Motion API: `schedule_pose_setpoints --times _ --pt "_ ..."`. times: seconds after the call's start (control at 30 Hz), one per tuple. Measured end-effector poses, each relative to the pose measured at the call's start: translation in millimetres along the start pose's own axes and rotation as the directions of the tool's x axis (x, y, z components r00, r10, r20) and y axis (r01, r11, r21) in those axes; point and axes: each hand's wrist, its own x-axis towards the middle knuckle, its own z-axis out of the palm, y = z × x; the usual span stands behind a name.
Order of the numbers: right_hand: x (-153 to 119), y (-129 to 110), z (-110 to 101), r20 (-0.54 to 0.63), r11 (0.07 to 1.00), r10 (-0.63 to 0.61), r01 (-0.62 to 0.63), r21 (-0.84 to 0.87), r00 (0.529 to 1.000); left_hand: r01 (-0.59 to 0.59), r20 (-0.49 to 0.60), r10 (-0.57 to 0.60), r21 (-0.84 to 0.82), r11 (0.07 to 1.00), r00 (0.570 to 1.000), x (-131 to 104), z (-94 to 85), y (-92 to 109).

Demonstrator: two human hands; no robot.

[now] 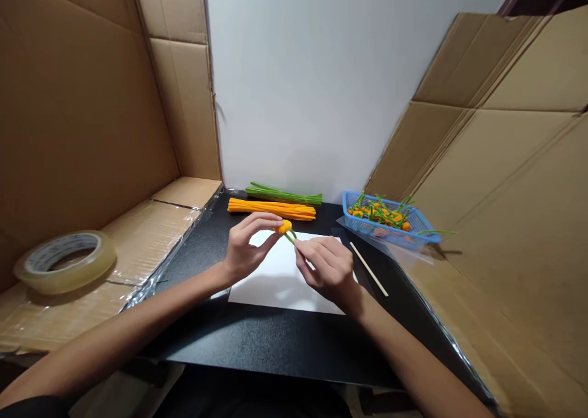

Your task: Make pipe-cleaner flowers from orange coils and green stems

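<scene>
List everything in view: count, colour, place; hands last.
Held piece: one, orange and green, centre
Sheet: one, white, below held piece
Orange strips: one bundle, orange, behind sheet
Green strips: one bundle, green, farther back
Basket: one, blue, right rear
Loose pieces: several, orange and green, in basket
Plastic film: some, clear, under basket
Stick: one, pale, right of sheet
Tape roll: one, yellowish, far left
Cardboard: several panels, brown, both sides
Table: one, black, underneath
Wall: one, pale grey, back
Left hand: one, bare, at orange end
Right hand: one, bare, at green end

Black left sleeve point(46, 407), slender bare forearms point(160, 313), dark clothing point(248, 395) below
</scene>
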Motion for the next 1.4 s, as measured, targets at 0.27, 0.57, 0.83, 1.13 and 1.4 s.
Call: schedule_pose_setpoints --times 0.27,0.57,0.83,1.13,1.4 --pt "-2 -5 9 0.075 0.909 0.329 -0.337 0.245 0.941 -0.213 0.051 0.207 0.159 0.964 0.977 0 -4.3 -2" --pt "-9 -2 17 0.14 0.849 0.423 -0.446 0.284 0.895 -0.065 0.204 0.049 0.07 0.995 0.978 -14 1.2 -4" --pt "-17 3 24 0.167 0.896 0.352 -0.383 0.225 0.921 0.492 0.279 -0.44 -0.154 0.857 0.853 -29 15.2 -1" --pt "-6 -3 20 0.314 0.533 0.64 -0.7 0.475 0.701 0.25 0.148 -0.246 -0.009 0.968 0.958 -29 16.3 0" --pt "-9 -5 32 0.394 0.319 0.761 -0.826 0.465 0.516 0.45 0.154 -0.433 -0.1 0.887 0.888 -34 28.8 -4"
